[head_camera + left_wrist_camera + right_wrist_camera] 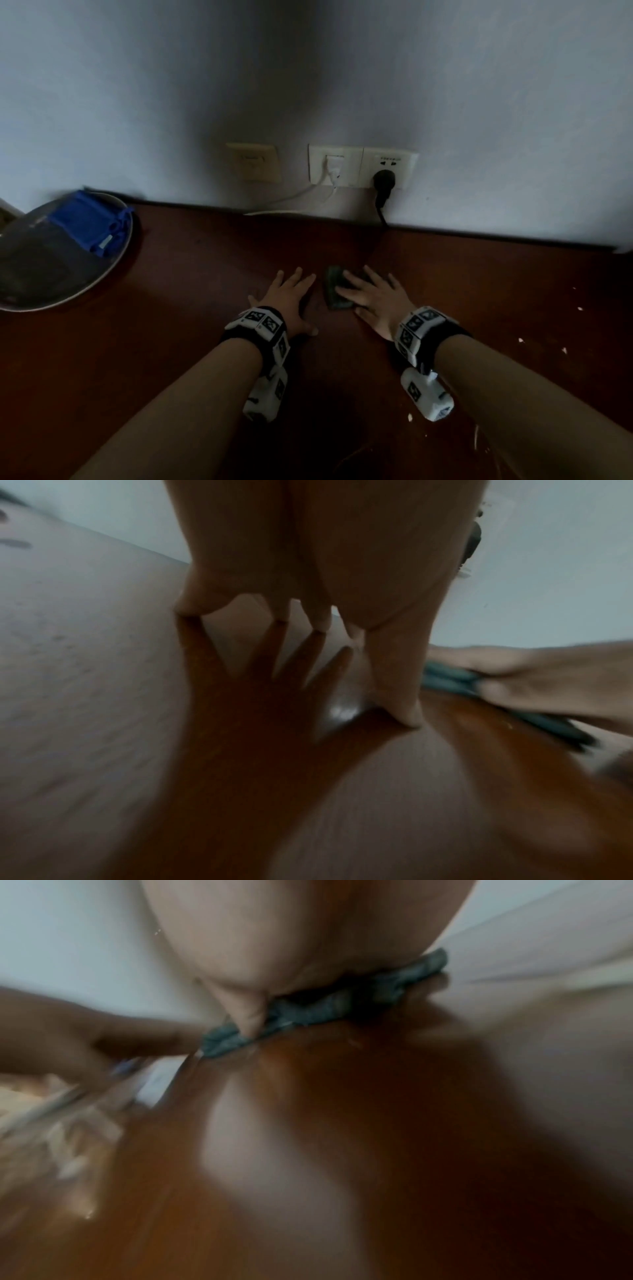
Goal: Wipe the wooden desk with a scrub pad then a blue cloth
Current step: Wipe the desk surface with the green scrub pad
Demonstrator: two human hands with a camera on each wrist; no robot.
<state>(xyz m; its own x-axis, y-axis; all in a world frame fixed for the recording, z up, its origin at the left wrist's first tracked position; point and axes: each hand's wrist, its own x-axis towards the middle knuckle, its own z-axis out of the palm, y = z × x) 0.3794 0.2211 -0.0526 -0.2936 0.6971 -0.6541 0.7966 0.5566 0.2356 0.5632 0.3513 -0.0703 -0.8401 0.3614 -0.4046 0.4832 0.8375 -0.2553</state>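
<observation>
scrub pad under the right hand on glossy wood

right hand (373, 298) presses flat on the crumpled grey-green scrub pad (335, 287); just left of the pad, left hand (289, 301) lies splayed on the reddish desk (171, 342).

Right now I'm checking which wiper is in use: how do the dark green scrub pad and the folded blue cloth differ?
The dark green scrub pad lies flat on the wooden desk under the right hand; the folded blue cloth sits untouched in the round metal basin at far left. The pad is dull and dark, the cloth bright. The left hand touches neither.
</observation>
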